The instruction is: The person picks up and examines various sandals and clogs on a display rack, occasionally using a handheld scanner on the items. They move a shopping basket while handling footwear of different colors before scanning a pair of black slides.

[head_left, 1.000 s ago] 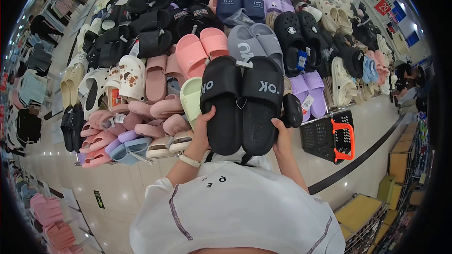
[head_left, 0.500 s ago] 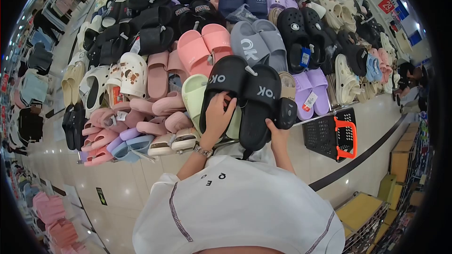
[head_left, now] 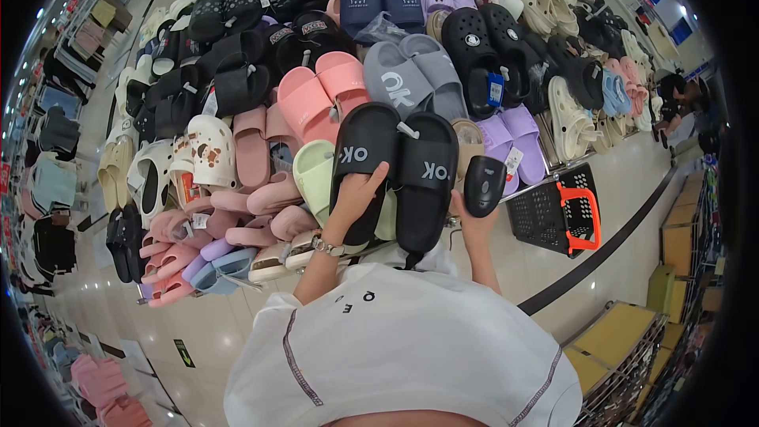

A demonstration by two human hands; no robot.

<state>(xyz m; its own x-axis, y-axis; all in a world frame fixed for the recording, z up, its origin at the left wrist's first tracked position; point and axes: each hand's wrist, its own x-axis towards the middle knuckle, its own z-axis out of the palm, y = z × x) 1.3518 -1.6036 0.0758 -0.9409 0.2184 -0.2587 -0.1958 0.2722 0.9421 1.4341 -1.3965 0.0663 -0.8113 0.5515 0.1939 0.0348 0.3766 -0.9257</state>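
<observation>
A pair of black slides with white "OK" lettering is in front of me, joined by a white tag fastener at the top. My left hand (head_left: 360,198) grips the left black slide (head_left: 365,130), its fingers partly hidden under the strap. The right black slide (head_left: 427,205) hangs beside it, sole side down. My right hand (head_left: 477,229) is closed around a small black oval device (head_left: 484,186), next to the right slide's edge. Behind lie coral pink slides (head_left: 304,99) and grey slides (head_left: 395,79); a pale green slide (head_left: 314,170) is left of my left hand.
A display piled with many clogs and slides spreads ahead, including black clogs (head_left: 474,43) and purple slides (head_left: 518,142). A black basket with an orange handle (head_left: 581,217) is on the floor at right. Cardboard boxes (head_left: 617,332) stand lower right, clothes racks at left.
My right hand has come off the right slide's edge and shifted slightly right, with the black device now turned upright. The slide pair has straightened, and the left thumb lies over the strap.
</observation>
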